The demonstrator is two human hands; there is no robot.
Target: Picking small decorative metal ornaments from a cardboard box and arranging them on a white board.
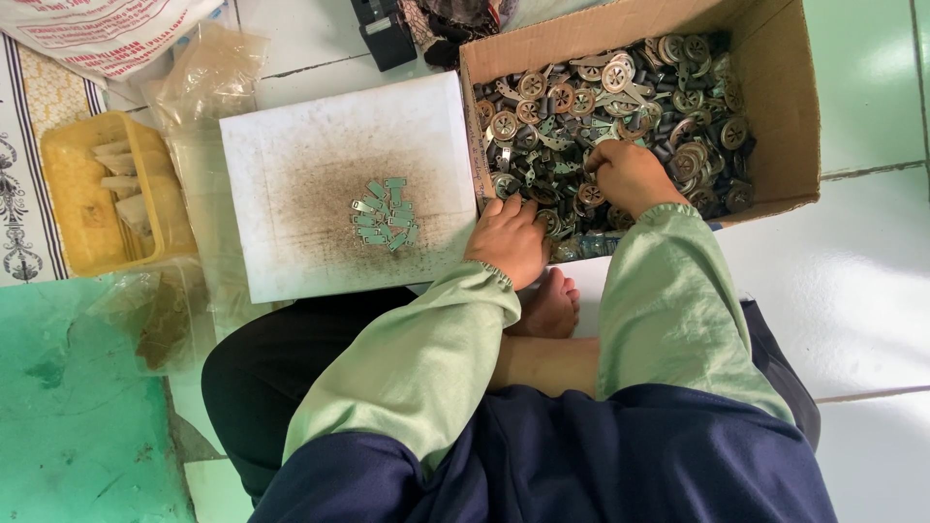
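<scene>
A cardboard box [775,107] holds a heap of small metal parts [601,107]: round wheel-like discs, flat brackets and dark tubes. My right hand [630,176] is inside the box with its fingers curled into the parts near the front wall; what it grips is hidden. My left hand [508,237] rests at the box's near left corner, fingers curled down among the parts. Left of the box lies a stained white board [291,174] with a small pile of greenish flat metal tabs [385,215] on it.
A yellow plastic tray [68,194] with pale pieces stands at the left, beside clear plastic bags [199,87]. A dark object [387,34] lies beyond the board. My crossed legs and bare foot [547,305] lie on the white tiled floor [852,281].
</scene>
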